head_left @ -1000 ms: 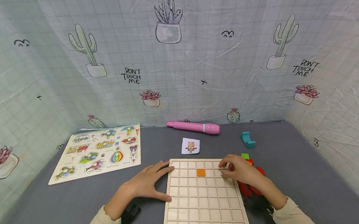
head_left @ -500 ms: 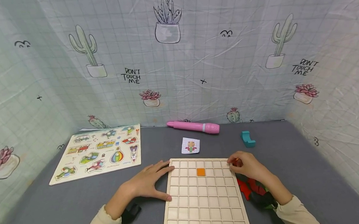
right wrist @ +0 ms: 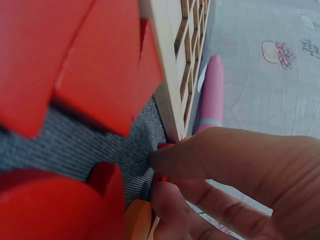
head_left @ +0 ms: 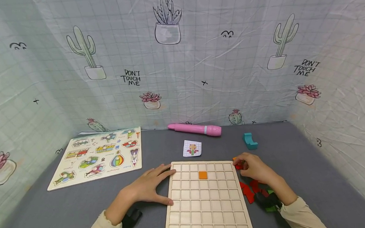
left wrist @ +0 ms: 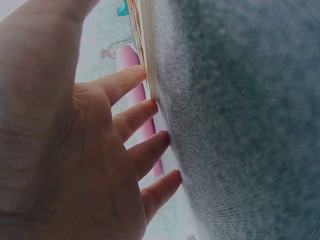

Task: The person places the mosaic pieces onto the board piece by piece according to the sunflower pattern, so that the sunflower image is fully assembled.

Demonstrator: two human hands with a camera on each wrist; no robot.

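A wooden grid board (head_left: 205,208) lies on the grey table with one orange tile (head_left: 203,175) set in a cell near its far edge. My left hand (head_left: 161,184) rests flat on the table, fingers straight against the board's left edge (left wrist: 147,60). My right hand (head_left: 241,164) is just off the board's far right corner. Its fingertips (right wrist: 170,200) pinch a small red piece (right wrist: 164,146). An orange piece (right wrist: 137,220) lies beside it. Loose red pieces (head_left: 248,191) lie under that wrist, filling the right wrist view (right wrist: 75,60).
A pink pen (head_left: 195,129) lies along the back wall, with a small picture card (head_left: 192,148) in front of it. A teal block (head_left: 250,141) stands at the back right. A peg puzzle board (head_left: 98,156) covers the left side. Cactus-print cloth walls enclose the table.
My right hand has drawn back off the board's far right cells to the pieces beside its corner. The left hand has stayed put.
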